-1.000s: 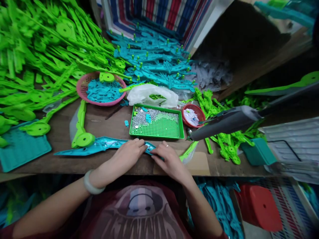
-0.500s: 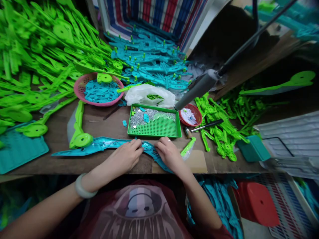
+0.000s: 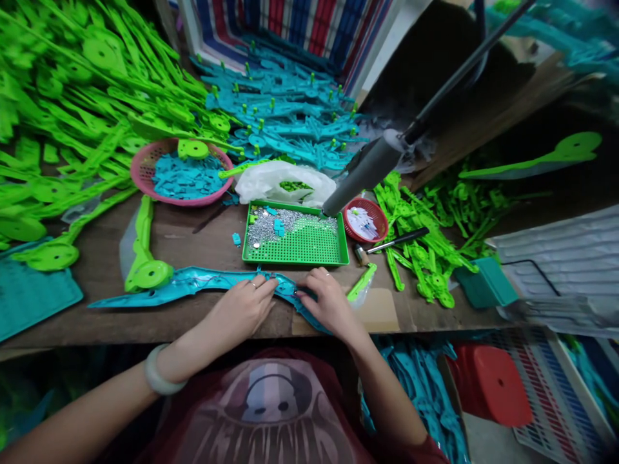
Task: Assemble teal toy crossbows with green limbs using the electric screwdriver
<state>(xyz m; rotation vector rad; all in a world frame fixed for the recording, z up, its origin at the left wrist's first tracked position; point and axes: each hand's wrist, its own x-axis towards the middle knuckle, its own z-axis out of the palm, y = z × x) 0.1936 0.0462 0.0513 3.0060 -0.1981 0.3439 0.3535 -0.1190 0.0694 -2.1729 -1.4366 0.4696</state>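
Note:
A long curved blue plastic shell [image 3: 198, 280], shaped like a toy weapon half with its hollow side up, lies along the table's front. My left hand [image 3: 249, 301] bends its fingers over the middle of the shell and holds it. My right hand [image 3: 326, 299] is at the shell's right part, thumb and fingers curled close to a small dark piece inside it; whether anything is pinched there I cannot make out. Thin wire shows within the shell. Touching its left part is a green and grey bladed piece [image 3: 147, 274].
Beyond the hands stands a green tray [image 3: 294, 261] of small metal parts, with a pink basket [image 3: 140, 169] of blue pieces to its left. A red basket [image 3: 384, 225] and a hammer [image 3: 396, 240] are right. A grey powered screwdriver [image 3: 365, 171] hangs over the tray. Green parts [image 3: 101, 96] pile at left.
My right thumb has come away from the fingers a little, and the small dark piece in the shell shows more. My left fingers lie flatter over the shell. The whole view has shifted slightly.

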